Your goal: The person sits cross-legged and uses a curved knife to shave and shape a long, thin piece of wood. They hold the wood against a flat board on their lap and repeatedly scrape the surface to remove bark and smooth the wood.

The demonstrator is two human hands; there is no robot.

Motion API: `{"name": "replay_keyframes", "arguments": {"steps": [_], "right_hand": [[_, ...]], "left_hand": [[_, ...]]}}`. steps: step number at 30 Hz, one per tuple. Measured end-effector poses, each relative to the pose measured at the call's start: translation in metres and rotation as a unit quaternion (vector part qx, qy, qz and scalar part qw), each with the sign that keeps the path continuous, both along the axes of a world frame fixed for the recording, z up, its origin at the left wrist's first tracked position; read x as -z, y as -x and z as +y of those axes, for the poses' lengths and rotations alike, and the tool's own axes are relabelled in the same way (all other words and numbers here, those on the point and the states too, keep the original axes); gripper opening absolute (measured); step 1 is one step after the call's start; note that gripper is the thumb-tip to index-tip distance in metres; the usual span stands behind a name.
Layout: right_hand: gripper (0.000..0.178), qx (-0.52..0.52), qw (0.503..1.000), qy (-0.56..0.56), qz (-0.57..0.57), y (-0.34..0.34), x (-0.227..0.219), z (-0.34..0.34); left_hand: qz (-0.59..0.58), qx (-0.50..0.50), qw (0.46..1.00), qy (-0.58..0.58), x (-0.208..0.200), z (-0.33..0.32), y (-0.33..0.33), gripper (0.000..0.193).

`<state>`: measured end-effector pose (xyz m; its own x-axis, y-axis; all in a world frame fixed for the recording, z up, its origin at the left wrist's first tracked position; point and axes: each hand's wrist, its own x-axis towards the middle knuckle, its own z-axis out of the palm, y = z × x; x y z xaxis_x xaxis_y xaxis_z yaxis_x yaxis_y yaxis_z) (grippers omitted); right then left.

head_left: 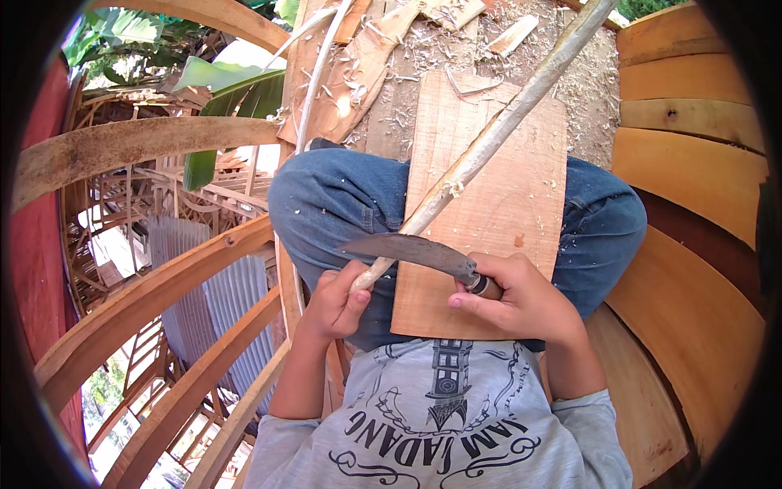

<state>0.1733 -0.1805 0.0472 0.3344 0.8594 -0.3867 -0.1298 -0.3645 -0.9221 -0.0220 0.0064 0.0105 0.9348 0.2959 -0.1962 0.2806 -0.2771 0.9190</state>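
Note:
A long pale peeled stick (481,151) slants from my lap up to the far right, with a darker strip along its upper part. Its near end sits in my left hand (337,302), fingers closed round it. My right hand (515,297) grips the dark handle of a large curved knife (421,252). The dark blade points left and lies across the stick just beyond my left hand. Beneath the stick, a flat wooden board (497,236) rests over my crossed legs, with a few small chips on it.
Wood shavings (599,106) litter the plank floor ahead, beside loose offcuts (513,36). A plank wall (684,106) rises on the right. Wooden rails (155,301) line the left, with corrugated metal sheets (236,318) and timber below. A thin pale strip (314,90) stands near my left knee.

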Motion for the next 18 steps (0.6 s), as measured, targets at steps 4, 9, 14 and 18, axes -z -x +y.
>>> {"name": "replay_keyframes", "arguments": {"steps": [4, 9, 14, 18], "right_hand": [[0.014, 0.073, 0.997, 0.012, -0.027, -0.017, -0.024, -0.006], [0.015, -0.004, 0.998, 0.055, -0.016, -0.002, -0.021, 0.002], [0.015, 0.004, 0.998, 0.033, -0.050, 0.000, -0.016, -0.001], [0.015, 0.053, 0.997, 0.007, -0.063, 0.003, -0.019, 0.000]], "left_hand": [[-0.024, 0.007, 1.000, 0.006, 0.003, 0.002, -0.003, 0.045], [-0.033, 0.000, 0.999, 0.008, 0.009, 0.004, 0.000, 0.026], [-0.025, 0.018, 0.999, 0.015, 0.008, 0.005, -0.004, 0.024], [-0.035, 0.008, 0.999, 0.010, 0.006, 0.003, -0.004, 0.024]]}}
